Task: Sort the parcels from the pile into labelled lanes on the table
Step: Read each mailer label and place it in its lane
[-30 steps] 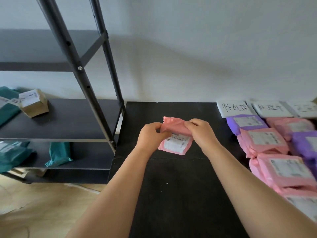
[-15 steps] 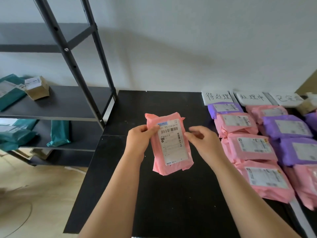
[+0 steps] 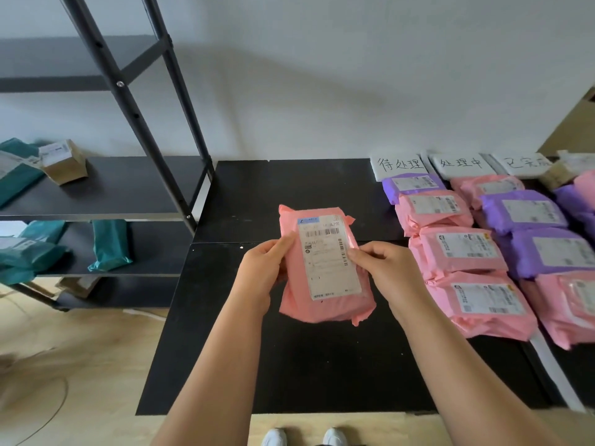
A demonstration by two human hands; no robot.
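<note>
A pink parcel with a white shipping label facing me is held upright over the black table. My left hand grips its left edge, thumb on the front. My right hand pinches its right edge at the label. To the right, three handwritten lane labels lie at the table's back. Below them run rows of pink parcels and purple parcels.
A black metal shelf rack stands at the left, with teal parcels and a small cardboard box on its shelves. Wooden floor shows below, and my white shoes at the bottom edge.
The pink parcel was turned from crumpled and edge-on to upright with its label facing me. Both hands shifted down to its side edges, and the view tilted lower.
</note>
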